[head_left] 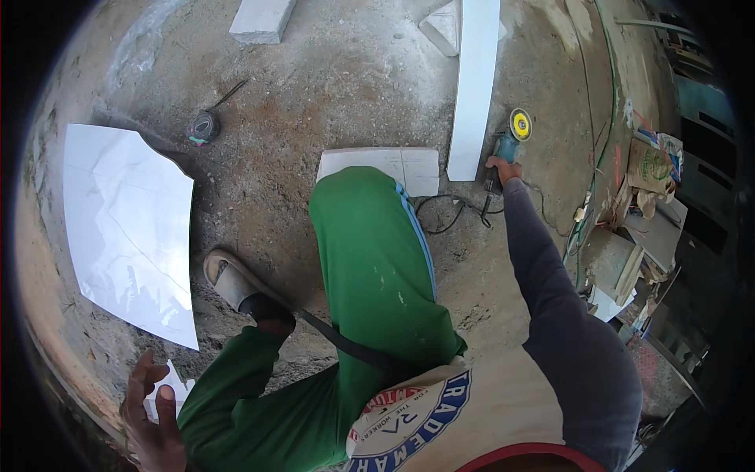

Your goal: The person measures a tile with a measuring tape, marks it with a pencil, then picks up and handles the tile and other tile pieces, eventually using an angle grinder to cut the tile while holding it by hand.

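At the right, my right hand (507,167) is wrapped round the body of a teal angle grinder (506,147) with a yellow-centred disc. The grinder is beside the lower end of a long, narrow white tile strip (476,86). Its black cord (448,224) curls on the ground near my raised knee. My left hand (153,413) is at the lower left, fingers apart and holding nothing, close to some small white tile pieces (169,387). Beyond it a large glossy white tile (130,236) with a curved edge lies on the ground.
A tape measure (203,127) lies on the dusty ground. Pale blocks (262,21) are at the far side, one partly under the strip. Another white slab (421,169) is by my knee. A green hose (605,141) and piled scrap (629,259) line the right side.
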Motion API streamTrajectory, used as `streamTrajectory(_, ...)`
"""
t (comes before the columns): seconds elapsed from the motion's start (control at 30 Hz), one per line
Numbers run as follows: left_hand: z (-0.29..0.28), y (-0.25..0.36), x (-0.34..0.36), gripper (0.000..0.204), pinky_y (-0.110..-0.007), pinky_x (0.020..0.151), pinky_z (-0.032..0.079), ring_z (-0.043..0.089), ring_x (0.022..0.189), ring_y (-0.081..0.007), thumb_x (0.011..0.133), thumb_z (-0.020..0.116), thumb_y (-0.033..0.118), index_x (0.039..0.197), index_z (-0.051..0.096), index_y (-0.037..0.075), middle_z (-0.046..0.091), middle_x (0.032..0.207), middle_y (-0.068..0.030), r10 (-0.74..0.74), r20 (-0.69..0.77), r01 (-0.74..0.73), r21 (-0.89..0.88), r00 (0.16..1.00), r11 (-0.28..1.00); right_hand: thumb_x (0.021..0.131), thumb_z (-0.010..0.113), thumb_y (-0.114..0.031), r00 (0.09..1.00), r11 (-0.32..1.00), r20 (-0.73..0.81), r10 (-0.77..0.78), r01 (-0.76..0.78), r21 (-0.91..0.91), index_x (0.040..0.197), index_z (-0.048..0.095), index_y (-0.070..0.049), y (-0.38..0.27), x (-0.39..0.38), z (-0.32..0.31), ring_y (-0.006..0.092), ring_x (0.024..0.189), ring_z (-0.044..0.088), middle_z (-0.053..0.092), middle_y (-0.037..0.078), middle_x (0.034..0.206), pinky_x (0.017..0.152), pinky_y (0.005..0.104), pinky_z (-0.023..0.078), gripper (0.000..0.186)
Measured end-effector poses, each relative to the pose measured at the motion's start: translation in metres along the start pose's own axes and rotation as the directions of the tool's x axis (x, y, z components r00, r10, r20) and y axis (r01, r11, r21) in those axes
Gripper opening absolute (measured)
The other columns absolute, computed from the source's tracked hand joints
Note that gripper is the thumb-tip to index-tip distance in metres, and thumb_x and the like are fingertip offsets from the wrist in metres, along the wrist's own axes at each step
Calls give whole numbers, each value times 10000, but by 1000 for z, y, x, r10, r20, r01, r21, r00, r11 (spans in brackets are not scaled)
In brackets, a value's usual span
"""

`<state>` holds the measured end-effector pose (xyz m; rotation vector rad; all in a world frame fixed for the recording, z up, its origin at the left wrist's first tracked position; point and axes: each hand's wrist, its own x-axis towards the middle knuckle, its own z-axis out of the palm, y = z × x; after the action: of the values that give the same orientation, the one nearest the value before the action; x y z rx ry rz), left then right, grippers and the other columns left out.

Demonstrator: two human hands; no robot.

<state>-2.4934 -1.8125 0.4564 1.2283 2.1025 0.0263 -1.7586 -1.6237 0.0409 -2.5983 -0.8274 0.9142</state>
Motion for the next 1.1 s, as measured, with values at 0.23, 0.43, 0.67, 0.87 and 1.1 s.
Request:
streamTrajectory(0.23,4,40,-7,444,-421,896,507,658,1009,-263,1098,570,301,1433,597,10,714,1060,-160,58,-36,-57,19,998,998,668,828,-177,964,939,134,-229,183,291,864,719,11,-64,-101,-26,209,642,652,695,64,786,605,366,535,293)
streamTrajectory(0.43,91,110,8,382,-378,968,544,723,1071,-240,1031,687,210,1337,676,-19,778,1138,-195,248,51,-196,-473,967,859,707,836,-216,646,714,330,-688,684,150,1049,666,39,-151,-230,-48,251,799,703,717,130,887,747,409,562,459)
streamTrajectory(0.67,229,149,69,631,-369,1009,532,665,1211,-249,1013,755,289,1420,514,-129,660,1355,-233,17,-165,-163,-945,986,283,747,836,-336,260,376,596,-760,923,77,1118,594,65,-273,-389,50,471,900,717,709,295,940,809,575,550,598)
streamTrajectory(0.87,200,102,77,357,-323,873,564,686,989,-148,1004,753,282,1168,667,-24,718,1079,-83,-290,-176,-239,-950,941,-199,788,814,-266,-15,150,548,-836,955,255,1256,518,43,-270,-472,84,473,996,700,689,276,1141,855,565,542,635)
streamTrajectory(1.1,198,50,61,683,-344,958,591,714,1085,-227,876,724,369,1378,558,-64,684,1318,-195,-144,-239,-273,-908,960,-317,708,845,-224,-256,685,848,-464,503,527,1340,521,93,-264,-479,119,392,1022,724,716,250,1097,912,445,571,778)
